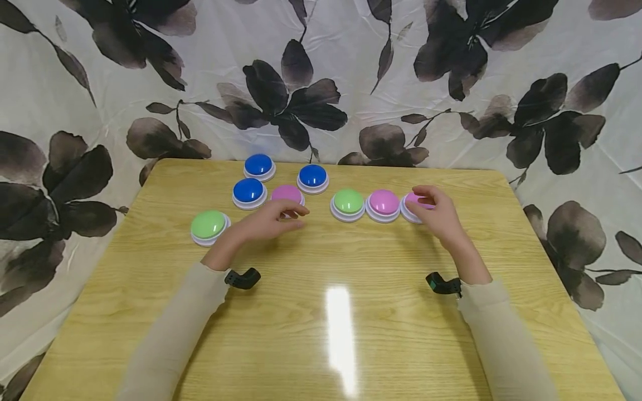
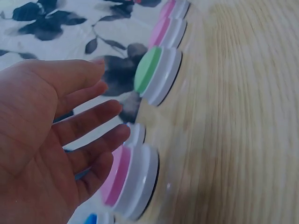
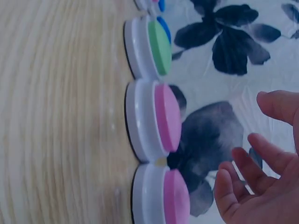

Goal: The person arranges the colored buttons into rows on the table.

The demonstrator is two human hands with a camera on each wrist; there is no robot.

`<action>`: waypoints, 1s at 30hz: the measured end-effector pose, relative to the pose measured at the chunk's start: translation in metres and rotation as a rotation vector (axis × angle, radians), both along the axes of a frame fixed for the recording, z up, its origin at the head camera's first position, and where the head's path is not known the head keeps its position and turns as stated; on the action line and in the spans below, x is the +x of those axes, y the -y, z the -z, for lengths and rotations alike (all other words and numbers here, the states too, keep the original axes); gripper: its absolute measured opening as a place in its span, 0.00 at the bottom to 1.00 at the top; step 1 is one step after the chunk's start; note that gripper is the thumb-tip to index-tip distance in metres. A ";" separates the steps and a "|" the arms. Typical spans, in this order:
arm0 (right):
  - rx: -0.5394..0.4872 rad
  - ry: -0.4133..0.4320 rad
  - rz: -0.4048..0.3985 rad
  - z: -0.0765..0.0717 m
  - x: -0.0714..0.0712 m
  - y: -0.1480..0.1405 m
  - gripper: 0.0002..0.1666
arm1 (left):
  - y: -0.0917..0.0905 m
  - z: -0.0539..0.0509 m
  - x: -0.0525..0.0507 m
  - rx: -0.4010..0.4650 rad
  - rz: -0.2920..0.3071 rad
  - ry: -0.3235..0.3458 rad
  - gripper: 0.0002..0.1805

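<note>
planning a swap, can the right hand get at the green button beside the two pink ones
Probably yes: the right hand looks empty and nothing covers that green button, though the middle pink button sits between them.

Left hand hangs near a pink button, fingers apart. Green button sits beyond on wood table.

A pale yellow-brown, wood-grained worktop with straight edges carries a bright white streak of reflected light toward its near side. Beyond its far edge and along both sides spreads an off-white cloth, slightly creased, printed with large charcoal-black flowers and thin leafy stems (some of the petals fade to a softer brownish grey).
</note>
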State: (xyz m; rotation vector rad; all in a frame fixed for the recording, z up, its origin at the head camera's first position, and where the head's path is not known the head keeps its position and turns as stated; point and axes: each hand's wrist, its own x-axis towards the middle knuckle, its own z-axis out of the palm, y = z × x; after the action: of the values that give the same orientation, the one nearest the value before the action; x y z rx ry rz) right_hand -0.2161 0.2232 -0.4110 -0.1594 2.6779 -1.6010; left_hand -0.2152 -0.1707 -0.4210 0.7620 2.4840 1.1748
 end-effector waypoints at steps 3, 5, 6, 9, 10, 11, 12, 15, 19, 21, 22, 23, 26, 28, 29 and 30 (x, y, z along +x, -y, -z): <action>-0.021 -0.026 -0.051 0.000 0.006 0.009 0.28 | 0.015 0.000 0.007 0.009 -0.024 -0.008 0.19; -0.039 -0.052 -0.071 0.001 0.010 0.015 0.26 | 0.026 0.002 0.010 0.029 -0.047 0.005 0.20; -0.049 -0.061 -0.075 0.001 0.012 0.018 0.24 | 0.031 0.004 0.012 0.039 -0.060 0.006 0.19; -0.072 -0.065 -0.087 -0.002 0.019 0.028 0.21 | 0.046 0.006 0.015 0.079 -0.107 0.019 0.19; -0.074 -0.061 -0.094 -0.004 0.022 0.032 0.21 | 0.051 0.007 0.016 0.084 -0.124 0.022 0.19; -0.075 -0.054 -0.102 -0.008 0.026 0.036 0.21 | 0.056 0.007 0.018 0.091 -0.142 0.020 0.18; -0.074 -0.047 -0.110 -0.012 0.030 0.040 0.20 | 0.060 0.006 0.020 0.095 -0.159 0.018 0.18; -0.082 -0.034 -0.136 -0.018 0.039 0.050 0.20 | 0.076 0.008 0.025 0.089 -0.212 0.003 0.19; -0.091 -0.034 -0.154 -0.006 0.040 0.057 0.20 | 0.097 0.012 0.031 0.065 -0.277 -0.038 0.19; -0.093 -0.030 -0.155 0.004 0.037 0.059 0.20 | 0.107 0.014 0.034 0.048 -0.308 -0.072 0.19; -0.093 -0.029 -0.157 0.009 0.036 0.059 0.20 | 0.111 0.014 0.036 0.039 -0.326 -0.092 0.18; -0.097 -0.026 -0.160 0.014 0.035 0.060 0.19 | 0.115 0.015 0.037 0.029 -0.345 -0.116 0.18; -0.101 -0.008 -0.166 0.021 0.034 0.063 0.19 | 0.125 0.017 0.041 0.000 -0.409 -0.166 0.18; -0.100 -0.001 -0.178 0.023 0.034 0.066 0.19 | 0.131 0.018 0.043 -0.018 -0.447 -0.178 0.19; -0.099 0.005 -0.184 0.023 0.035 0.067 0.18 | 0.134 0.019 0.044 -0.024 -0.463 -0.180 0.19; -0.096 0.011 -0.188 0.023 0.036 0.068 0.18 | 0.137 0.020 0.045 -0.027 -0.477 -0.181 0.20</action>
State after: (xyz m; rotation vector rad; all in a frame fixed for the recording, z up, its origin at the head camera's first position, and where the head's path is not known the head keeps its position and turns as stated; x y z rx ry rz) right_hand -0.1803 0.1548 -0.4337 -0.3906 2.4926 -1.6662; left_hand -0.1702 -0.3081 -0.4407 0.2792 2.9296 1.2598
